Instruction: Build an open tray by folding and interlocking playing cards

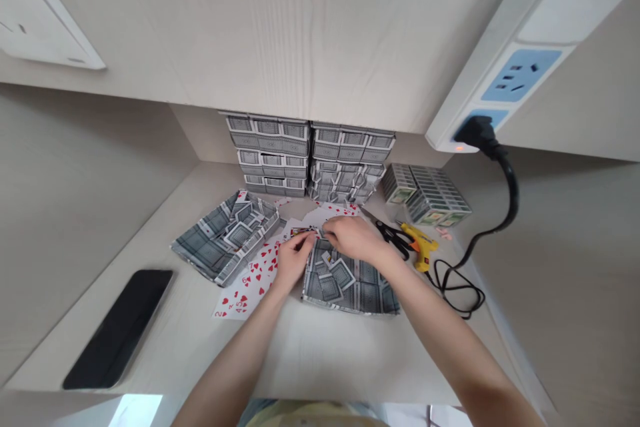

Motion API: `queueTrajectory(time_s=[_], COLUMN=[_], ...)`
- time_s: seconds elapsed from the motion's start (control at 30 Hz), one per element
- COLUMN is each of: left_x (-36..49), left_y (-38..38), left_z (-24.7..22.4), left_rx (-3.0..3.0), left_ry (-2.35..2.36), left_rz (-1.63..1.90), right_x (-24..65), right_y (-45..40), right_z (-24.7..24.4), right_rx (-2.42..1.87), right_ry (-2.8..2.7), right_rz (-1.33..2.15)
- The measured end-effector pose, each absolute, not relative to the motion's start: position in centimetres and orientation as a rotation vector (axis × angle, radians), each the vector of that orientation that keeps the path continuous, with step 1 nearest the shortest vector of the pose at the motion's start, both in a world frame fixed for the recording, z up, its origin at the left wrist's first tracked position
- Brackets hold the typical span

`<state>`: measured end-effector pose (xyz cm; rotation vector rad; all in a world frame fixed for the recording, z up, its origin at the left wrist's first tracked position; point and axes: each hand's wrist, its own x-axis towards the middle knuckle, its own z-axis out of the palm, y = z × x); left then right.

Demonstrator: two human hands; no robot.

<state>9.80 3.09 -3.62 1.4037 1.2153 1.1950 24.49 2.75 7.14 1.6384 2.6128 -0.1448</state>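
I am viewing the left hand (290, 261) holding its thumb and forefinger close together at the rear left corner of an open, grey-patterned tray built of playing cards (373, 283); whether they are pinching anything, I cannot tell. The right hand (350, 237) is curling its fingers over the tray's rear edge, its exact grip hidden from me. The tray is resting on the pale desk (320, 353), with white, red-hearted playing cards (255, 277) lying spread to its left.

On the red-heart playing cards (254, 280) beside my left hand (291, 260), I can read 2, 5, 6 and 7.
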Motion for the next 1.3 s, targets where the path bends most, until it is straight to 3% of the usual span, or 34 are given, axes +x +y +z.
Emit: queueTrajectory(time_s=[0.97, 1.3], left_x=[10.3, 10.3], left_y=[2.4, 2.5], left_z=[-3.7, -3.8], left_rx=[1.309, 1.316], left_ry=[1.175, 1.207], left_rz=[1.173, 1.173], right_x=[24.7, 25.0], right_y=[3.6, 3.4], right_z=[3.1, 4.6], right_rx=[1.702, 1.541], right_ry=[2.949, 2.86], right_rz=[-0.472, -0.489])
